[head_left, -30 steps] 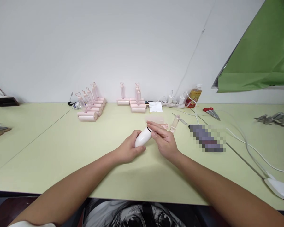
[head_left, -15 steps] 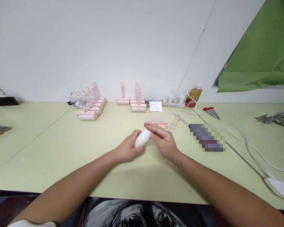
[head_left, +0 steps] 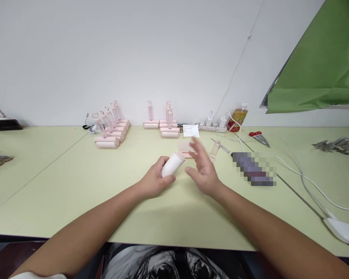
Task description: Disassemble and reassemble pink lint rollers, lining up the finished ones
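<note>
A smooth white cylinder (head_left: 172, 164) with a thin pinkish rim at its upper end is tilted up to the right. My left hand (head_left: 156, 179) is wrapped round its lower end. Just right of the cylinder, my right hand (head_left: 203, 170) is raised with fingers spread, slightly blurred and touching nothing. Behind it lies a pink tray-like part (head_left: 187, 154), partly covered by the fingers. A clear tube piece (head_left: 215, 148) with a pale pink end lies right of that.
Pink cylinders (head_left: 107, 142) with clear heart-topped tubes stand in rows at the back. Along the wall are a white paper (head_left: 191, 130), a power strip (head_left: 213, 129) and a drink bottle (head_left: 237, 117). Red-handled pliers (head_left: 260, 138), a blurred-out object (head_left: 253, 170) and white cables (head_left: 311, 185) lie right.
My right hand has come off the cylinder's upper end and opened to the right. The cylinder's rim now shows, and my left hand has kept hold, shifting slightly left.
</note>
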The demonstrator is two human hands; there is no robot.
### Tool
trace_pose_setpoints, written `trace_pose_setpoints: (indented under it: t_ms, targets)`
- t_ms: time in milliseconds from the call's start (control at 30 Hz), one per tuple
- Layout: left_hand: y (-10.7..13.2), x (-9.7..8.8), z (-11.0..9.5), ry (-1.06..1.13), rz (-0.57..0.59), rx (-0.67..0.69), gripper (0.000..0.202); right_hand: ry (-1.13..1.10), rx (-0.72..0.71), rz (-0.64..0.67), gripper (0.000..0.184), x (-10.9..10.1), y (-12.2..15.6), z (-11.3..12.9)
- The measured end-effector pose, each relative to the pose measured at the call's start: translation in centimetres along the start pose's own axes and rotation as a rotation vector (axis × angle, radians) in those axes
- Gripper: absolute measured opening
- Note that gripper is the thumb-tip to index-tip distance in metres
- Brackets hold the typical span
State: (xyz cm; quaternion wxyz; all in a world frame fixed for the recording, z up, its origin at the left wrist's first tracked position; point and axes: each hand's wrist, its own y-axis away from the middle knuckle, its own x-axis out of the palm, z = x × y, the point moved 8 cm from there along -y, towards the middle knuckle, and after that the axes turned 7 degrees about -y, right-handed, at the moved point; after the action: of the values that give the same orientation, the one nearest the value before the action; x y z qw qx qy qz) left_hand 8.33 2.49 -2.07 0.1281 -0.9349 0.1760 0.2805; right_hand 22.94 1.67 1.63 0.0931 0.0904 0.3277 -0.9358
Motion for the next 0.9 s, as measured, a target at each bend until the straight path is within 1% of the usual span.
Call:
trace_pose_setpoints:
  t_ms: [67, 100, 133, 167, 233, 300, 333, 400, 467, 567, 633, 700, 733, 800, 900]
  targets:
    - [0.0, 0.0, 0.0, 0.017, 0.001, 0.013, 0.038, 0.041, 0.04, 0.288, 0.077, 2.3, 0.5, -0.2]
    - [-0.1, 0.0, 0.0, 0.022, 0.005, 0.022, 0.038, 0.063, 0.047, 0.387, 0.077, 3.1, 0.9, -0.2]
    - [-0.1, 0.0, 0.0, 0.023, 0.001, 0.029, 0.039, 0.09, 0.041, 0.43, 0.078, 3.4, 1.0, -0.3]
    - [-0.1, -0.2, 0.1, 0.024, -0.013, 0.03, 0.043, 0.123, 0.025, 0.424, 0.078, 3.4, 1.0, -0.3]
    - [-0.2, -0.7, 0.3, 0.035, -0.061, 0.012, 0.059, 0.215, -0.007, 0.365, 0.073, 2.7, 0.5, -0.7]
    - [-0.2, -1.2, 0.6, 0.059, -0.088, -0.027, 0.074, 0.343, 0.004, 0.256, 0.063, 1.2, -0.5, -1.7]
    - [-0.2, -1.2, 0.8, 0.075, -0.082, -0.05, 0.078, 0.421, 0.033, 0.184, 0.057, 0.1, -1.0, -2.4]
    - [-0.2, -1.2, 1.1, 0.11, -0.058, -0.086, 0.079, 0.598, 0.142, 0.041, 0.049, -2.5, -1.9, -4.0]
    - [-0.2, -1.3, 1.4, 0.141, -0.054, -0.102, 0.078, 0.727, 0.266, -0.016, 0.047, -4.6, -2.5, -5.4]
    - [-0.3, -1.5, 1.6, 0.126, -0.063, -0.094, 0.075, 0.854, 0.43, 0.018, 0.048, -6.4, -2.6, -6.8]
    - [-0.3, -1.5, 1.6, 0.086, -0.066, -0.081, 0.073, 0.912, 0.529, 0.066, 0.049, -6.7, -2.3, -7.3]
    - [-0.3, -1.5, 1.6, 0.058, -0.069, -0.069, 0.072, 0.944, 0.598, 0.13, 0.046, -6.4, -1.9, -7.5]
    - [-0.3, -1.5, 1.5, 0.051, -0.071, -0.066, 0.072, 0.951, 0.612, 0.163, 0.044, -6.0, -1.7, -7.5]
    - [-0.4, -1.5, 1.5, 0.05, -0.069, -0.071, 0.073, 0.948, 0.597, 0.215, 0.038, -5.1, -1.4, -7.4]
    - [-0.4, -1.5, 1.6, 0.053, -0.067, -0.077, 0.073, 0.9, 0.509, 0.255, 0.034, -3.8, -1.4, -7.1]
